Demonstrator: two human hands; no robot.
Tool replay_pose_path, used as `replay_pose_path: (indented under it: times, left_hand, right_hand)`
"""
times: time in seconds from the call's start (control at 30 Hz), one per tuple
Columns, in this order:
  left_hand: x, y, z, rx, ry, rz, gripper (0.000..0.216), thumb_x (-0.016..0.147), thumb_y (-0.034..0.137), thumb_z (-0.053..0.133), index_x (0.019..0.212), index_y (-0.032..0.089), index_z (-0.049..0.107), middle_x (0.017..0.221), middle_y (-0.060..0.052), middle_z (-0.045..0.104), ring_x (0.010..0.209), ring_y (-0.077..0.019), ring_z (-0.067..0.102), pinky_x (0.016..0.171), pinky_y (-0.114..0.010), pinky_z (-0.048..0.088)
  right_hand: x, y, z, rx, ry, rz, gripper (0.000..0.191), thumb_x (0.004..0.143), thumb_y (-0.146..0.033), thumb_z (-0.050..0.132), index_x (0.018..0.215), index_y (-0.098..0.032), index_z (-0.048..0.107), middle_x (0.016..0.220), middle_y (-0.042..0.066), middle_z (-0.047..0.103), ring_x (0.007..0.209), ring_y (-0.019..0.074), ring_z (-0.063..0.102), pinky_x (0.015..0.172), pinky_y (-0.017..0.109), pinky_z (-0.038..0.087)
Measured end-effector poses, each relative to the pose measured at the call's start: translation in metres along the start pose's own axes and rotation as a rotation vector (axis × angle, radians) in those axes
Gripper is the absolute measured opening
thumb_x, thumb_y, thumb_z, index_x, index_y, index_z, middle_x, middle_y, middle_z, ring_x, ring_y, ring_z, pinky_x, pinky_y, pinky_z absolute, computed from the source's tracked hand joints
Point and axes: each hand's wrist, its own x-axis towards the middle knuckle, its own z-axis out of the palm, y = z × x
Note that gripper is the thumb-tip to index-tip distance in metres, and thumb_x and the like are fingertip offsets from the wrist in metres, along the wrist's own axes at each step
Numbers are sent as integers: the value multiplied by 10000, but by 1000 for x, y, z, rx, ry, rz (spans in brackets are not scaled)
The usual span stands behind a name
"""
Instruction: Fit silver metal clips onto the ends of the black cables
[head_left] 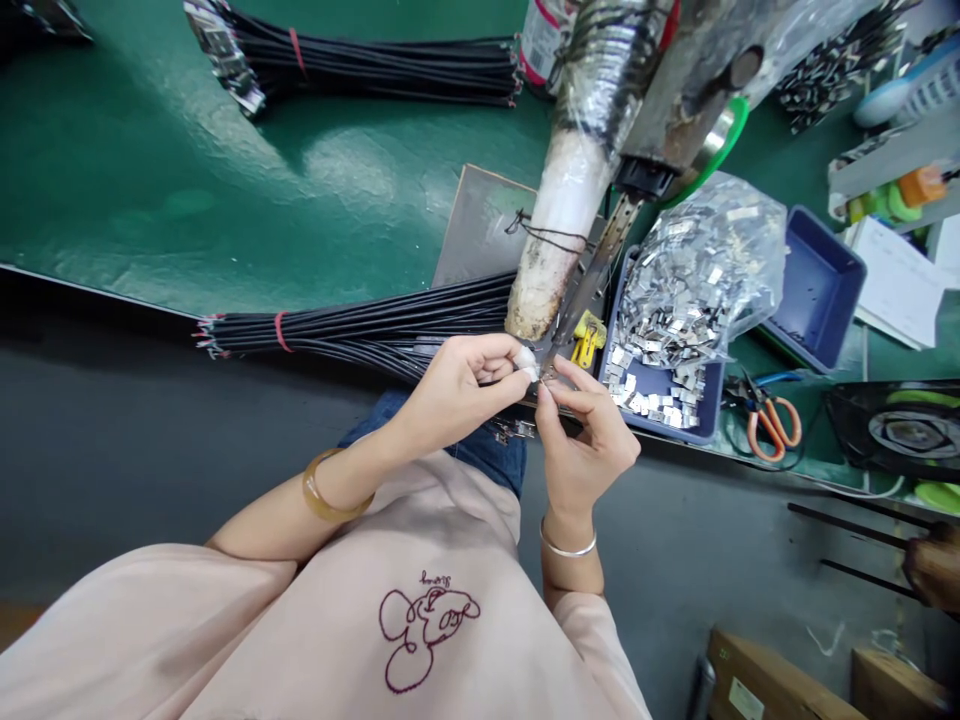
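While both hands are held at the bench (pixel 150 200) edge under the press head (pixel 600 240), a small metal clip (pixel 541 378) is pinched between them. The left hand (pixel 457 390) is closed in a fingertip grip on the wire end at the clip; the right hand (pixel 581 440) is closed with thumb and forefinger on the clip itself. The black wire bundle (pixel 360 325) lies just behind the left hand, and the blue tray of clips (pixel 660 385) sits just beside the right. Judged risk: fingertips lie very near the tooling, so a pinch is possible; the clip could slip and seat crooked.
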Motion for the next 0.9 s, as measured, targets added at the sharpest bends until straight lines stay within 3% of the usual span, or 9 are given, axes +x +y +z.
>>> replay_pose_path:
  times: [0.23,0.4,0.63,0.83,0.9]
  left_hand:
    - [0,-5,1,-9,-33,-37,146,843,189,589,706,141,573,552,70,313,511,-50,244,479,-207,206]
    - [0,-2,2,-41,5,-29,121,843,199,595,740,136,597,566,66,329,518,-51,268,492,-202,226]
    - [0,-2,0,-17,-44,-33,103,810,180,620,723,132,591,542,79,318,508,-45,238,481,-195,207]
    - [-1,-3,2,52,-27,-5,103,826,168,587,728,137,574,544,85,305,519,-50,239,501,-204,215]
    - [-2,-2,2,103,-28,14,119,831,168,575,716,139,568,551,81,303,529,-54,248,512,-208,222]
  right_hand:
    - [-8,5,-2,-17,-36,-12,107,858,-127,661,864,-223,615,1128,50,775,846,151,778,763,297,667]
    - [-4,4,-1,-17,-29,-55,104,867,-122,642,859,-220,607,1150,51,766,883,161,778,791,314,674]
    - [-8,4,-2,-20,-21,-125,171,827,-64,658,864,-220,599,1171,64,760,894,157,773,800,304,676]
    - [-9,6,-7,26,-94,-34,93,877,-131,636,870,-220,611,1175,61,754,920,165,769,830,339,666]
    - [-7,6,-10,47,-91,35,73,889,-146,639,889,-216,619,1117,48,767,870,162,771,773,321,661]
